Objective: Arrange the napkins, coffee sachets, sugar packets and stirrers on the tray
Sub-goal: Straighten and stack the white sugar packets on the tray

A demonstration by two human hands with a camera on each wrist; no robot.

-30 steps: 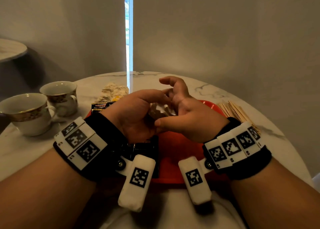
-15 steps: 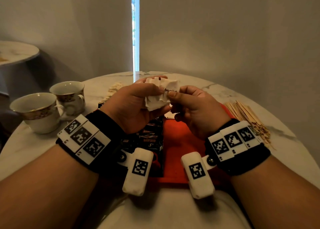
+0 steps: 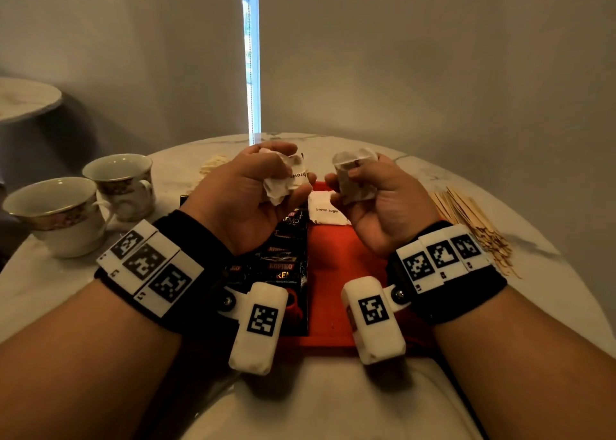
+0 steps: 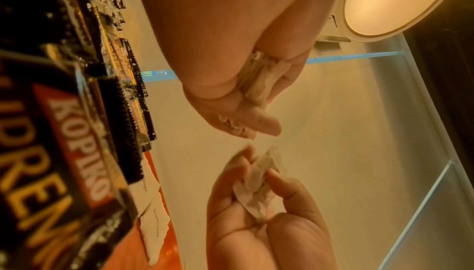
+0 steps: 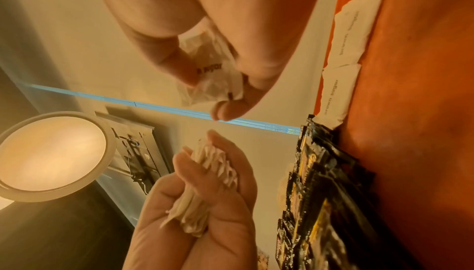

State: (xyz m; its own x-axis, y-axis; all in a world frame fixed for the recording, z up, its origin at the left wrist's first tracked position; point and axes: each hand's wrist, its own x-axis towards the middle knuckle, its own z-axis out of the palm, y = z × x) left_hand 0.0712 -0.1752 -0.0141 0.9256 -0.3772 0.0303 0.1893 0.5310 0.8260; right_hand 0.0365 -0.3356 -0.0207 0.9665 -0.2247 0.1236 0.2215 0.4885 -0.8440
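Observation:
Above the far end of the red tray point(image 3: 336, 273), my left hand point(image 3: 298, 168) grips a crumpled bunch of white brown-sugar packets point(image 3: 278, 188). A short gap to the right, my right hand point(image 3: 343, 177) pinches its own sugar packet point(image 3: 358, 189). The right wrist view shows that packet point(image 5: 215, 75) in my right hand, and the left hand's bunch point(image 5: 205, 183) fanned out. Black coffee sachets point(image 3: 286, 256) lie in a row on the tray's left side. More sugar packets point(image 3: 325, 211) lie at its far end. Wooden stirrers point(image 3: 473, 226) are piled on the table to the right, napkins point(image 3: 213, 166) at the back left.
Two patterned cups point(image 3: 63, 213) point(image 3: 123, 186) stand on the round marble table point(image 3: 333, 406) at the left. A grey wall rises close behind the table. A second small table point(image 3: 23, 99) is at the far left.
My hands rose from low over the tray with one bunch of sugar packets held between them. They have now drawn apart, each keeping part of the bunch.

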